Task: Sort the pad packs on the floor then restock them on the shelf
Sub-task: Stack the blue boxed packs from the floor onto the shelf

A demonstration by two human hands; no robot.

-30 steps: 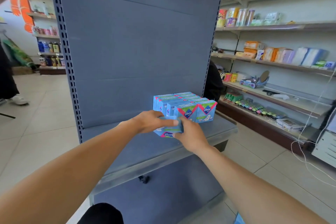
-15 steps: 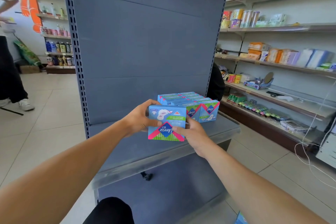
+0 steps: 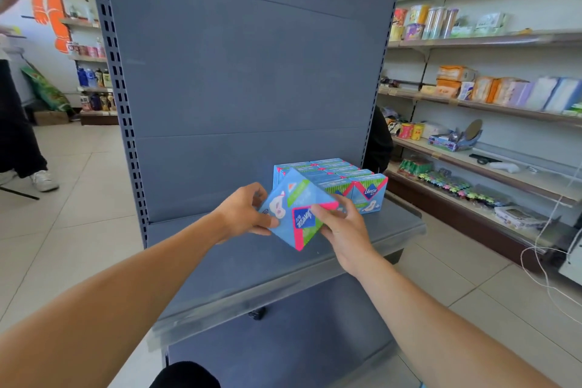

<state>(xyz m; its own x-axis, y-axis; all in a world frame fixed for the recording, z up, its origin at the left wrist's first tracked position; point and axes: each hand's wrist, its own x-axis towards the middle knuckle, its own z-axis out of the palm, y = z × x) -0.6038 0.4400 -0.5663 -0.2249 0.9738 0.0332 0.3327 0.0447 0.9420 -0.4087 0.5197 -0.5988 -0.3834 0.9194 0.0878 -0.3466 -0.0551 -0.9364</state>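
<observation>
Both hands hold one blue pad pack (image 3: 294,209) with pink and green corners, tilted on a corner above the grey shelf (image 3: 239,264). My left hand (image 3: 244,213) grips its left edge, thumb on the front. My right hand (image 3: 341,224) pinches its right side, fingers across the logo. Just behind it, several matching pad packs (image 3: 343,181) stand in rows at the right end of the shelf.
The grey shelf unit has a tall back panel (image 3: 245,66) and perforated uprights. Stocked wall shelves (image 3: 485,98) run along the right, with a white cable (image 3: 548,249) hanging by them. A person's leg and shoe (image 3: 41,179) stand on the tiled floor at left.
The pack was lifted from flat to facing me, then turned clockwise onto a corner. Both hands stayed on it and shifted slightly right, closer to the stocked rows.
</observation>
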